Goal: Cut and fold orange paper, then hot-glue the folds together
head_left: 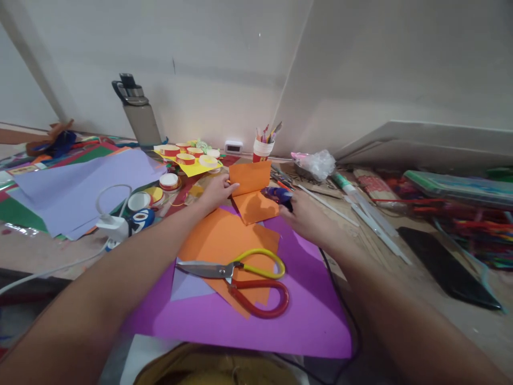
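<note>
My left hand point(218, 192) pinches the left edge of a folded orange paper piece point(250, 179), lifting its upper flap. My right hand point(306, 216) is closed around a purple-blue glue gun point(277, 194) whose tip is at the orange piece's right side. The orange piece lies on a larger orange sheet point(224, 240), which rests on a purple sheet point(296, 305). Scissors point(244, 278) with one yellow and one red handle lie closed on the orange sheet, just in front of both hands.
A lilac sheet point(80, 187) and coloured papers lie left, with tape rolls point(170, 182) and a white plug point(114, 227). A grey bottle point(140, 115) and a cup of pencils point(262, 147) stand by the wall. Glue sticks point(372, 224), a black phone point(444, 267) and pipe cleaners lie right.
</note>
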{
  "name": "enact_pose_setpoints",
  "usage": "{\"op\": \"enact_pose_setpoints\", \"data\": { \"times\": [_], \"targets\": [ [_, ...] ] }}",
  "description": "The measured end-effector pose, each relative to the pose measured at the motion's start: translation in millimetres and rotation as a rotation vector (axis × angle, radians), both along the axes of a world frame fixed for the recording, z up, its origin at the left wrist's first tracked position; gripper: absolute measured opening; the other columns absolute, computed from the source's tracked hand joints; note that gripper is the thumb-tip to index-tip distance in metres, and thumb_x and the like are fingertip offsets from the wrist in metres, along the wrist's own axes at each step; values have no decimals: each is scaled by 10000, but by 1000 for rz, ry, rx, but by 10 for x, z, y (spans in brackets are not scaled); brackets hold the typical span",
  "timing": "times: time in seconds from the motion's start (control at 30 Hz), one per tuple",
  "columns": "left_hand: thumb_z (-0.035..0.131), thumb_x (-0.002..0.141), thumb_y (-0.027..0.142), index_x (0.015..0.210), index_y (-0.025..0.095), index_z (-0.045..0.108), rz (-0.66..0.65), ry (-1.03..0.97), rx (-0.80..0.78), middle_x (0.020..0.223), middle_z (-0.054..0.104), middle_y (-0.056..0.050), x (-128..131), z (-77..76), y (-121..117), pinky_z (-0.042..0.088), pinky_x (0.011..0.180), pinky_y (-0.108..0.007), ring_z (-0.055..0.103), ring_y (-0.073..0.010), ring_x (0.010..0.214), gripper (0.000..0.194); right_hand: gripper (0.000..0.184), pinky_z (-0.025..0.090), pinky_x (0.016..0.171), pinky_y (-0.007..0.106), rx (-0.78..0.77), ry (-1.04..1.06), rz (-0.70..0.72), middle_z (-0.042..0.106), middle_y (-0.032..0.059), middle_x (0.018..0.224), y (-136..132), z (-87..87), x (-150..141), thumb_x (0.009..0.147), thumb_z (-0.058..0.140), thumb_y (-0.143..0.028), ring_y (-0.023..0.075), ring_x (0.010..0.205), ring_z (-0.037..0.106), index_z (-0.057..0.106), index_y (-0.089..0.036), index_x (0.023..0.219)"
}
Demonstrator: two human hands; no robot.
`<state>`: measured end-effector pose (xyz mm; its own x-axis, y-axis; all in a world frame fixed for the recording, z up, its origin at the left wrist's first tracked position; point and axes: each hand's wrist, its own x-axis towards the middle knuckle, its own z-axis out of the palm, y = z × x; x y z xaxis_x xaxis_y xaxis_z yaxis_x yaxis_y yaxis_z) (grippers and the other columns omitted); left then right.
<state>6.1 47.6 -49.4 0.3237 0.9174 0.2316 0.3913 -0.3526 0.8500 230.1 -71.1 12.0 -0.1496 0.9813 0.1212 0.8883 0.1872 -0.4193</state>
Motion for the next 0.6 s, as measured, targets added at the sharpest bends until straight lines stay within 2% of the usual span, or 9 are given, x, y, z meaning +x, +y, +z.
{"op": "enact_pose_setpoints", "data": {
  "times": [0.17, 0.3, 0.5, 0.6],
  "targets": [
    [595, 835, 302, 1063, 134, 651, 39, 94, 17, 884, 741, -67, 3, 38, -24, 489, 678, -287, 677, -217, 805, 288, 298, 454, 674, 282, -85, 91, -108, 687, 80, 793, 44, -35, -10, 922, 420, -258, 196, 703, 632, 649, -140, 1071],
    [570, 848, 289, 1037, 150, 637, 25, 80, 73, 959, 727, -71, 15, 25, -6, 487, 711, -286, 658, -198, 824, 244, 276, 453, 652, 277, -69, 160, -140, 670, 65, 737, 63, -68, -3, 947, 411, -302, 179, 649, 619, 638, -151, 982],
    [576, 842, 314, 881, 160, 607, 38, 175, 124, 756, 658, -32, 20, 14, 23, 430, 630, -280, 581, -181, 688, 162, 233, 476, 694, 287, -63, 171, -203, 687, 63, 757, 141, -167, 38, 949, 480, -337, 173, 661, 642, 624, -162, 1007],
    [583, 835, 308, 889, 161, 615, 63, 186, 149, 701, 631, -20, 24, -4, 46, 424, 635, -290, 564, -186, 665, 160, 235, 487, 708, 298, -63, 161, -230, 695, 75, 763, 186, -198, 38, 956, 473, -335, 181, 667, 658, 625, -160, 997]
  ]
}}
